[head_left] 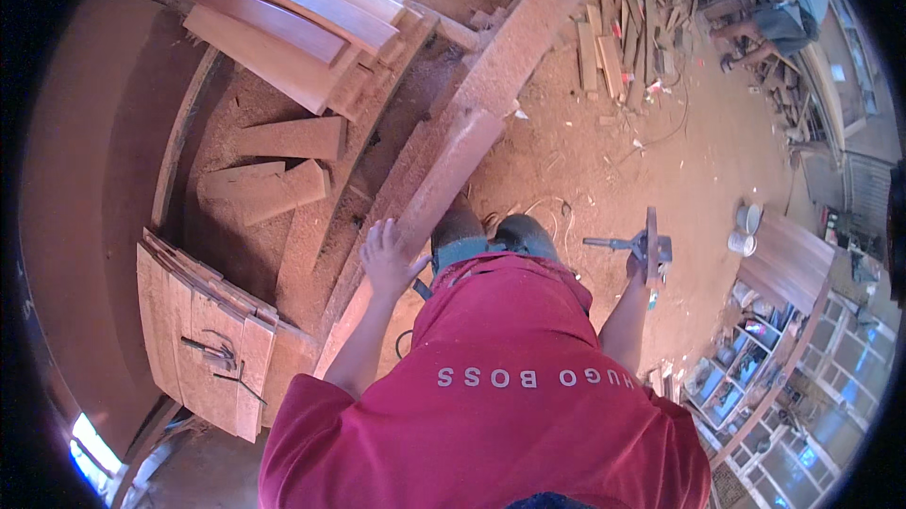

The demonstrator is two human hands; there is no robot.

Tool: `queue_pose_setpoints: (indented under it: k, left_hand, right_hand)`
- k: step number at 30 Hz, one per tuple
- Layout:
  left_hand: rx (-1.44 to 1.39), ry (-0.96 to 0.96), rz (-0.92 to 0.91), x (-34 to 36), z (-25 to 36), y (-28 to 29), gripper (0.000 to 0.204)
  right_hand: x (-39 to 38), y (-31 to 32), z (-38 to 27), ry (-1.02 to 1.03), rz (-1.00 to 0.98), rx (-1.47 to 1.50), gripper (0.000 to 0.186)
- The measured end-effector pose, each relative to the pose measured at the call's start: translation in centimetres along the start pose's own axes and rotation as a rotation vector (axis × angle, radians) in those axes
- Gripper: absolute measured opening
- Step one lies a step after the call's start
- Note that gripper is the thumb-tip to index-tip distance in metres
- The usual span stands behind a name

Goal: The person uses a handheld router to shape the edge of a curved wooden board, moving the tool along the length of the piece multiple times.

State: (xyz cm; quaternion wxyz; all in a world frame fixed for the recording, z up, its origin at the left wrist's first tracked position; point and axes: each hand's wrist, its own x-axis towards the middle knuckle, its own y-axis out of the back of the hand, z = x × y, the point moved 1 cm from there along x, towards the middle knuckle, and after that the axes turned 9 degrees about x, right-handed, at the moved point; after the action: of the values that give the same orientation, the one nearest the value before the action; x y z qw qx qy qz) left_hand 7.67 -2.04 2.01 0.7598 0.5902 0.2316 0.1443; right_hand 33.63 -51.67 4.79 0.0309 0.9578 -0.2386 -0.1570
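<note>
My left hand (385,262) lies on the dusty edge of a long wooden beam (458,155), fingers spread and apart. That beam runs from near my left arm up toward the far middle. To my right, well away from the bench, my right hand (640,269) is closed around a tool (652,247). It shows a thin, flat brown piece, a grey block on its right and a narrow grey bar sticking out to the left; its exact kind I cannot make out. Some of the right fingers are hidden behind it.
Cut wood blocks (293,139) lie in sawdust on the left, below stacked boards (283,23). Clamp-like metal tools (215,354) rest on boards at lower left. Scrap wood (642,14) is piled far off. A person (788,18) works at far right, beyond white buckets (746,231).
</note>
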Motion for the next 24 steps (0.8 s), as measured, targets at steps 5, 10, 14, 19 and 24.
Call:
queue_pose_setpoints:
  k: [5,10,14,19,24]
  left_hand:
    - [0.067,0.108,-0.094,-6.2,-3.4,-3.6,0.123]
    - [0.132,0.109,-0.136,-7.1,-5.3,-5.9,0.123]
    - [0.135,0.058,-0.121,-8.1,-5.3,-5.2,0.116]
    - [0.147,-0.046,0.032,-9.4,-4.9,-5.9,0.113]
    - [0.175,-0.024,-0.037,-11.0,-5.5,-5.4,0.113]
  right_hand:
    - [-1.1,3.1,0.1,0.073,-0.217,0.133,0.046]
    - [-4.6,6.0,0.7,0.295,-0.179,-0.277,0.049]
    - [-9.3,11.0,0.6,0.425,-0.166,-0.932,0.073]
    - [-12.8,21.5,5.6,0.556,0.241,-3.028,0.115]
    - [-25.4,22.2,-2.7,0.105,-0.074,-3.799,0.125]
